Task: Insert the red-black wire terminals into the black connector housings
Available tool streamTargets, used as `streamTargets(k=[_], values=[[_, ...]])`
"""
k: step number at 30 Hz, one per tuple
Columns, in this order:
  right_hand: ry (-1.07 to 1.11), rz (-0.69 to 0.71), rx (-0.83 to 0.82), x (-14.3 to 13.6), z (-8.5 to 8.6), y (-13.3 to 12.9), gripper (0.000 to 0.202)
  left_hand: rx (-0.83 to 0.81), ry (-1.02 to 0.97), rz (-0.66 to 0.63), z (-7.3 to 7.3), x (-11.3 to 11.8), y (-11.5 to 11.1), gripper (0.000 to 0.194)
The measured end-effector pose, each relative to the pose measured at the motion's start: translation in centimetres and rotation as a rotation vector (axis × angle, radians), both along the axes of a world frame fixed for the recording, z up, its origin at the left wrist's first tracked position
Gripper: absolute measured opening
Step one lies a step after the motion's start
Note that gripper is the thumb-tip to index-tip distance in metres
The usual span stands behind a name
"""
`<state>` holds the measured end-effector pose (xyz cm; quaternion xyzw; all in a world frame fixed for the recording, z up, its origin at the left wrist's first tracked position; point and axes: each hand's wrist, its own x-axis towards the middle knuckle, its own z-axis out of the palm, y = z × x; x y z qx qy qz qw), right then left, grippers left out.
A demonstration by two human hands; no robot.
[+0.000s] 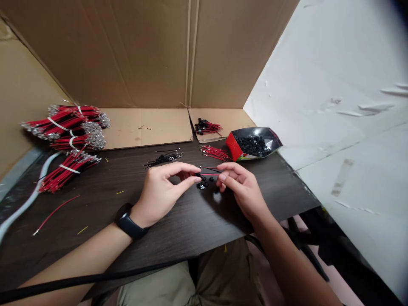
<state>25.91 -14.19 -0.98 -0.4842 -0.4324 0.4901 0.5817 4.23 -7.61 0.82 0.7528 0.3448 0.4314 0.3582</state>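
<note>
Near the middle of the dark table [105, 212], my left hand [162, 191] pinches a small black connector [198, 174] between thumb and fingertips. A red wire [210, 174] runs from it to my right hand [240, 185], whose thumb and fingers are closed on the wire. A black wire [212, 169] lies just above the red one, between the hands. Several loose black connectors [202, 184] rest on the table just below the fingertips. Behind the hands are a small pile of black wires [164, 158] and a pile of red wires [215, 152].
Tied red wire bundles [68, 127] are stacked at the left. An open box [234, 146] of black connectors stands behind my right hand. Wires with connectors [207, 126] lie on cardboard [146, 127]. A single red wire [57, 210] and a white cable [35, 193] are at left.
</note>
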Motion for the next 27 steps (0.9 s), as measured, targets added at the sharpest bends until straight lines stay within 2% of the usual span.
streamTargets(k=[27], values=[[0.019,-0.024,0.013,0.12,0.02,0.0,0.02,0.014,-0.005,0.038,-0.05,-0.06,0.09,0.013]])
